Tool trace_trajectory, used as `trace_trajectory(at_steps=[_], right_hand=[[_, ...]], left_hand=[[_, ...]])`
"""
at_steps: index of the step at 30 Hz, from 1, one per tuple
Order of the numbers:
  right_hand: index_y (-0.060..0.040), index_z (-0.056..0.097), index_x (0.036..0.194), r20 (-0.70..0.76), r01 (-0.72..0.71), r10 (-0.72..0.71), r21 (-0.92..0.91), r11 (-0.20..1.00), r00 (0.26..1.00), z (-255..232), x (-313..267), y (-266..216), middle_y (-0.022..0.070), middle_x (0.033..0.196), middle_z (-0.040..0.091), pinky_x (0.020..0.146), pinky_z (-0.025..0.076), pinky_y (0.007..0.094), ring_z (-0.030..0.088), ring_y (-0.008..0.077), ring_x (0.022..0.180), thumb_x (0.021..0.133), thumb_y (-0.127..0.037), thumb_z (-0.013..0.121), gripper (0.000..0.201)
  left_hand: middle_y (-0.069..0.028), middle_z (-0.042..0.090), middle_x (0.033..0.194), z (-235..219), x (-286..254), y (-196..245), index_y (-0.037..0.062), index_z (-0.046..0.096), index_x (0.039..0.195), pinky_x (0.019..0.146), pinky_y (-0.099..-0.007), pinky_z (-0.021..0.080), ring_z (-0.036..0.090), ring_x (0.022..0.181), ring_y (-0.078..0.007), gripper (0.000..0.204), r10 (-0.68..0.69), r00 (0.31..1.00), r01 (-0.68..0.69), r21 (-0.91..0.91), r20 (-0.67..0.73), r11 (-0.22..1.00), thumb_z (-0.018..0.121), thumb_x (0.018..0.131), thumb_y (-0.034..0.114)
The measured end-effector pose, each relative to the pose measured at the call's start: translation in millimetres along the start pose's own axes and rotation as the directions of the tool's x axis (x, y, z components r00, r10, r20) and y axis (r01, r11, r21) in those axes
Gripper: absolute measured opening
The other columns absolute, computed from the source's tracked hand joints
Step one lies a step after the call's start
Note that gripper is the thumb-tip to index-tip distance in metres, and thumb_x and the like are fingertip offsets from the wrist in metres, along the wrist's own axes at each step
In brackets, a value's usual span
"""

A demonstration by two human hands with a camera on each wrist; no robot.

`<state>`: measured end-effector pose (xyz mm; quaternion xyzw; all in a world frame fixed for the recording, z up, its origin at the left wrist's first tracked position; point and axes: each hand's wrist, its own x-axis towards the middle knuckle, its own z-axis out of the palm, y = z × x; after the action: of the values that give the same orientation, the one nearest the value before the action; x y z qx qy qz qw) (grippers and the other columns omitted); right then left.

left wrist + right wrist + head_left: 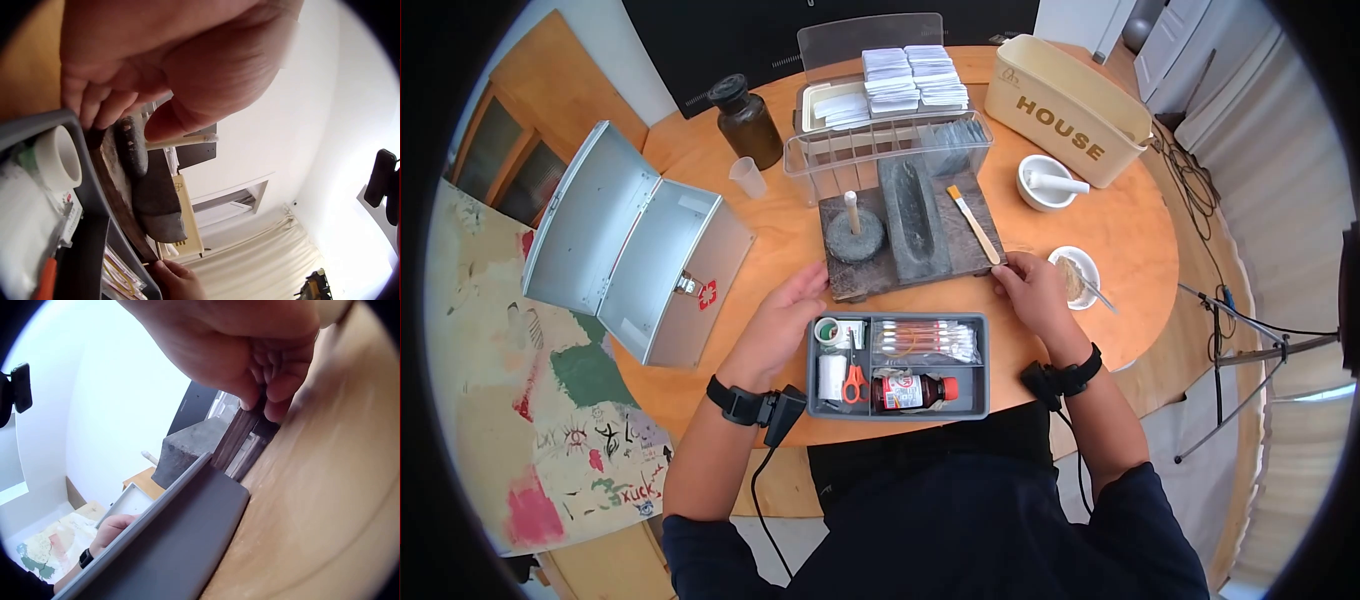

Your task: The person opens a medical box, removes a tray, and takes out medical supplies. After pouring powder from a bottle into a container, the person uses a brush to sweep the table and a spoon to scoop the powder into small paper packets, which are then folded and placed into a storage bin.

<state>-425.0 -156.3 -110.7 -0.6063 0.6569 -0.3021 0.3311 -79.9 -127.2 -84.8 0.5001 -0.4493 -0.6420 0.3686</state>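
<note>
The dark wooden board [868,277] sits at the middle of the table [1135,240], its surface brown-black and mottled with grain. Across its centre lies a long grey stone trough [915,220], hollowed like a narrow boat, dull and rough-sided. At the board's nine o'clock rests a round stone wheel [847,245] with a pale wooden handle rising from it; at three o'clock a flat brush [974,226] with tan bristles lies slantwise. The left hand [778,318] is at the board's eight-o'clock corner, fingers close together; whether they grip the edge I cannot tell. At four o'clock the right hand [1038,290] pinches the corner between thumb and fingers. The table is smooth, orange-toned wood with a curved edge. A grey divided tray [986,360] lies at the board's six o'clock, an open metal case [710,250] at nine, a clear box [825,175] of white cards at twelve, and a white mortar [1030,198] at two. Beyond the table, a black panel [730,45] stands at twelve o'clock, pale curtains [1250,150] hang toward two, and a paint-daubed sheet [565,430] spreads at eight.
</note>
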Motion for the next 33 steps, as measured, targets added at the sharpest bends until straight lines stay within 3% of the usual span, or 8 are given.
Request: trace_trajectory(at_steps=[5, 8, 11, 15, 17, 22, 27, 33], right_hand=[[0.0033, 0.07, 0.105, -0.002, 0.008, -0.008, 0.071, 0.997, 1.0, 4, 1, 10, 0.0136, 0.075, 0.071, 0.066, 0.053, 0.0347, 0.068, 0.0231, 0.068, 0.092, -0.016, 0.065, 0.024], [0.0072, 0.066, 0.114, -0.119, 0.19, -0.198, -0.073, 0.979, 0.973, 0, -18, 9, 0.0201, 0.09, 0.072, 0.072, 0.056, 0.0368, 0.071, 0.0287, 0.08, 0.09, -0.013, 0.065, 0.032], [0.0072, 0.066, 0.113, -0.117, 0.149, -0.142, 0.052, 0.988, 0.983, -6, -47, 8, 0.0188, 0.087, 0.07, 0.07, 0.055, 0.0348, 0.069, 0.0263, 0.077, 0.09, -0.009, 0.065, 0.028], [0.0047, 0.066, 0.109, -0.076, 0.14, -0.128, 0.176, 0.974, 0.989, -6, -86, 16, 0.0136, 0.087, 0.067, 0.067, 0.053, 0.0311, 0.065, 0.0212, 0.074, 0.093, -0.011, 0.066, 0.022], [0.0038, 0.066, 0.108, -0.093, 0.154, -0.138, 0.19, 0.97, 0.986, 0, -98, 28, 0.0137, 0.087, 0.067, 0.067, 0.053, 0.0316, 0.066, 0.0217, 0.074, 0.093, -0.01, 0.065, 0.02], [0.0021, 0.067, 0.103, -0.158, 0.366, -0.35, 0.088, 0.926, 0.923, 5, -98, 30, 0.0159, 0.086, 0.064, 0.063, 0.051, 0.0341, 0.064, 0.0273, 0.07, 0.09, -0.005, 0.064, 0.015], [0.0019, 0.065, 0.102, -0.079, 0.382, -0.377, 0.07, 0.921, 0.923, 4, -99, 24, 0.0153, 0.082, 0.062, 0.06, 0.049, 0.0348, 0.061, 0.0273, 0.066, 0.089, -0.004, 0.065, 0.014], [0.0026, 0.063, 0.101, -0.074, 0.425, -0.419, 0.125, 0.897, 0.905, -1, -96, 26, 0.0139, 0.077, 0.058, 0.057, 0.047, 0.036, 0.059, 0.0265, 0.064, 0.086, 0.001, 0.067, 0.015]], left_hand=[[-0.0201, 0.036, 0.157, -4, -1, -4, -0.006, 0.024, 0.154, 0.119, -0.0364, 0.027, 0.035, 0.146, -0.0275, 0.063, 0.016, 1.0, -0.016, 0.009, 0.006, 1.0, 0.048, 0.096, 0.003], [-0.0202, 0.04, 0.154, -10, -11, -13, -0.0051, 0.027, 0.154, 0.117, -0.0369, 0.031, 0.037, 0.144, -0.0278, 0.062, 0.027, 0.996, -0.015, 0.136, -0.085, 0.991, 0.049, 0.096, 0.002], [-0.0213, 0.042, 0.152, -11, -36, -19, -0.0057, 0.029, 0.152, 0.113, -0.0362, 0.036, 0.04, 0.142, -0.0284, 0.062, 0.058, 0.99, -0.017, 0.309, -0.126, 0.951, 0.054, 0.096, 0.004], [-0.0182, 0.045, 0.149, 0, -73, -41, -0.0049, 0.032, 0.151, 0.11, -0.0355, 0.038, 0.047, 0.134, -0.0253, 0.058, 0.14, 0.973, -0.073, 0.337, -0.181, 0.939, 0.053, 0.097, 0.004], [-0.0149, 0.051, 0.142, 13, -87, -60, -0.0036, 0.039, 0.147, 0.108, -0.0342, 0.039, 0.05, 0.125, -0.0212, 0.05, 0.269, 0.885, -0.151, 0.31, -0.381, 0.938, 0.05, 0.099, 0.004], [-0.0105, 0.054, 0.132, 38, -100, -98, -0.002, 0.045, 0.139, 0.105, -0.0323, 0.039, 0.05, 0.119, -0.0182, 0.038, 0.387, 0.749, -0.271, 0.285, -0.537, 0.919, 0.046, 0.102, 0.006], [-0.011, 0.053, 0.128, 46, -99, -105, -0.0034, 0.048, 0.133, 0.104, -0.0332, 0.039, 0.05, 0.118, -0.0193, 0.034, 0.525, 0.676, -0.3, 0.457, -0.518, 0.837, 0.044, 0.1, 0.003], [-0.0122, 0.051, 0.126, 50, -95, -112, -0.0042, 0.049, 0.13, 0.103, -0.0338, 0.04, 0.052, 0.114, -0.0205, 0.034, 0.534, 0.679, -0.274, 0.501, -0.504, 0.821, 0.044, 0.098, 0.003]])
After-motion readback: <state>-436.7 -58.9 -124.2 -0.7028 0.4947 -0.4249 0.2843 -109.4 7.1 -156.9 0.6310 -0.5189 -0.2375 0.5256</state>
